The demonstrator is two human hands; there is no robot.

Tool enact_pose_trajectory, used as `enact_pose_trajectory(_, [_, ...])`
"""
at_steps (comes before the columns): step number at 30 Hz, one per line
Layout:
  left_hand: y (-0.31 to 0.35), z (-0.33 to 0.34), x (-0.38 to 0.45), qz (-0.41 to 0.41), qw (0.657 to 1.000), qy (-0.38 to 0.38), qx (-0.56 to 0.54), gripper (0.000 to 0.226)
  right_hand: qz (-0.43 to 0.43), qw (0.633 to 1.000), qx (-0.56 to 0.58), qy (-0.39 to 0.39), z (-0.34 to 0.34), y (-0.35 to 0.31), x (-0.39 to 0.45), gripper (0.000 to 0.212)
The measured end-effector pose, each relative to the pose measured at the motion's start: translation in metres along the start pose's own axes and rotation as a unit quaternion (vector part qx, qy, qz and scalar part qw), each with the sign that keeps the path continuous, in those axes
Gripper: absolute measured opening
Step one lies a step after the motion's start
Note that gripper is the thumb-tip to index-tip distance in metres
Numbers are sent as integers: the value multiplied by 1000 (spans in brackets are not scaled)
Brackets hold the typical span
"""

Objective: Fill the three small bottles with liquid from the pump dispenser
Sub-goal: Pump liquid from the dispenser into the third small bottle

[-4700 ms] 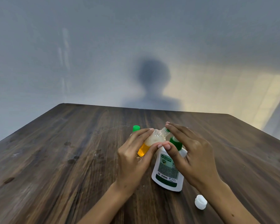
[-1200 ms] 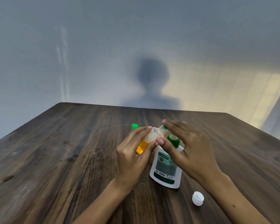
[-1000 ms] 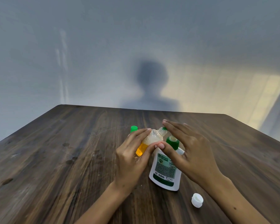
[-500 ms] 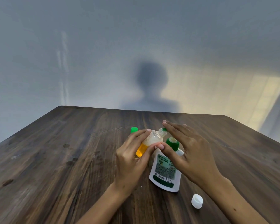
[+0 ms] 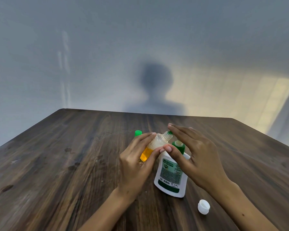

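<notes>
On the dark wood tabletop (image 5: 60, 164), near its middle, your left hand (image 5: 133, 167) holds a small clear bottle (image 5: 154, 145); grip closed round its body, fingers on the far side, thumb on the near side. The bottle tilts, open neck up and to the right. Orange liquid sits in its lower part; foam or droplets cling to the wall above.

Your right hand (image 5: 197, 157) hovers over the pump dispenser (image 5: 171, 175), a white bottle with a green-printed label that stands just right of the small bottle. Fingers straight, spread over the small bottle's mouth; the thumb tip meets your left thumb beside the dispenser's shoulder. This hand's grip holds nothing. The dispenser's green neck (image 5: 178, 145) shows between thumb and fingers. A scrap of green shows at your right fingertips by the small bottle's mouth; you cannot tell what it is.

A green cap (image 5: 138, 133) shows behind your left fingers; whatever it sits on is hidden by that hand. A white cap (image 5: 203, 206) lies on the tabletop near the right forearm, apart from the dispenser. A person's shadow (image 5: 155, 90) falls on the grey wall beyond.
</notes>
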State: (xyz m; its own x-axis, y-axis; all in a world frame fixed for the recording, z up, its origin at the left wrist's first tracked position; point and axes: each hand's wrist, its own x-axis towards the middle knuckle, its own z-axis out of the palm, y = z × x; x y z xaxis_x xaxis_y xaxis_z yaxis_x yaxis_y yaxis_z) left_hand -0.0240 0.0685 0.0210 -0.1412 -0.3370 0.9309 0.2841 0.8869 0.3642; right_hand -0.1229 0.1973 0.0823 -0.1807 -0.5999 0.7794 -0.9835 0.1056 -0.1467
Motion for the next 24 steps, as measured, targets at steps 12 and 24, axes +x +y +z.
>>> enact_pose_trajectory(12, [2,-1,-1,-5,1000,-9,2,37,-6,1000,-4,2,-1,0,-1,73])
enact_pose_trajectory(24, [2,0,0,-13,1000,-12,-1,39,-3,1000,-17,-1,0,-3,1,74])
